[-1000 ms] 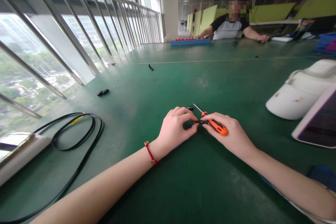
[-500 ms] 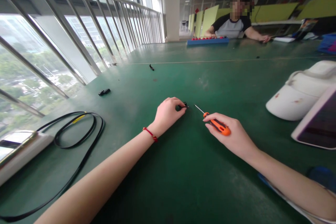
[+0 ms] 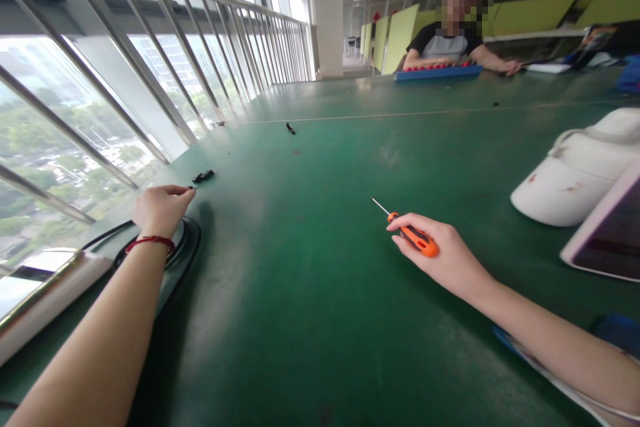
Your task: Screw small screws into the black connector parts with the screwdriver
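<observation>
My left hand [image 3: 161,208], a red string bracelet at its wrist, is over the left side of the green table [image 3: 300,293]. Its thumb and fingers pinch a small black part [image 3: 192,187], mostly hidden by the fingertips. Just beyond the fingertips lies a small black piece [image 3: 204,177]; I cannot tell whether the two touch. My right hand [image 3: 440,243] is closed around the orange and black handle of a screwdriver [image 3: 420,240], whose thin metal shaft points up and left, away from me.
A black cable [image 3: 193,253] loops under my left forearm beside a white and gold device [image 3: 55,293]. Another small black piece [image 3: 291,128] lies farther back. At right stand a white container [image 3: 565,187] and a tablet-like device [image 3: 610,240]. Across the table, a person sits behind a blue tray [image 3: 435,73].
My left hand has swung left from mid-table, carrying the small black part, to beside the black piece. My right hand and screwdriver have stayed put. The blue tray has shifted right.
</observation>
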A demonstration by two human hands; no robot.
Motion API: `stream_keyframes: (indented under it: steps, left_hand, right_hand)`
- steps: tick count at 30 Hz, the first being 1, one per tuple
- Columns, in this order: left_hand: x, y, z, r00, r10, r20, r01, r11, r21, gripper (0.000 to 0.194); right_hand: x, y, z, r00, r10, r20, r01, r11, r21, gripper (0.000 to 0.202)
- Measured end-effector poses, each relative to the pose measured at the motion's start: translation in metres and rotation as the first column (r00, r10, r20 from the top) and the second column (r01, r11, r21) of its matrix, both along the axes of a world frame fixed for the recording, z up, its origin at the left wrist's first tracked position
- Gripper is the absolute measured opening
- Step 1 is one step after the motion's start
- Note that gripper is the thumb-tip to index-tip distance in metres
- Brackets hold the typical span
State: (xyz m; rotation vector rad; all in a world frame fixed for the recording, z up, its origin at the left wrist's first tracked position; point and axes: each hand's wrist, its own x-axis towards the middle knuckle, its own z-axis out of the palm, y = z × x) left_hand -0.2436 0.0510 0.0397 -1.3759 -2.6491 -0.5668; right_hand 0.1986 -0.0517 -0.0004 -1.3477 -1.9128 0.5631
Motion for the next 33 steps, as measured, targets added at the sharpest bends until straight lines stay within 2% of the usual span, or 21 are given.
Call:
stream_keyframes:
  steps: [4, 6, 10, 17, 33]
  left_hand:
    - [-0.002, -0.001, -0.003, 0.995, -0.037, 0.089, 0.039, 0.999, -0.023, 0.045]
    - [-0.006, 0.001, -0.001, 0.992, -0.05, 0.113, 0.047, 0.999, 0.028, 0.042]
    - [-0.015, 0.0, 0.0, 0.992, -0.002, 0.125, -0.016, 0.99, 0.143, 0.041]
    - [-0.011, -0.005, -0.003, 0.99, 0.013, 0.14, -0.021, 0.998, 0.058, 0.041]
    - [-0.007, -0.005, -0.004, 0.996, -0.017, 0.09, 0.015, 1.0, 0.024, 0.042]
  right_hand:
    - [0.001, 0.0, 0.0, 1.0, -0.001, 0.008, 0.001, 1.0, -0.008, 0.012]
    - [0.001, 0.0, 0.0, 1.0, -0.002, 0.012, 0.002, 1.0, -0.013, 0.012]
    - [0.0, 0.001, 0.0, 0.999, -0.009, 0.034, 0.01, 0.999, -0.036, 0.012]
    - [0.001, 0.001, -0.001, 0.998, -0.019, 0.058, 0.022, 0.998, -0.055, 0.013]
    - [0.001, 0.0, 0.0, 0.997, -0.009, 0.081, 0.014, 0.998, -0.055, 0.013]
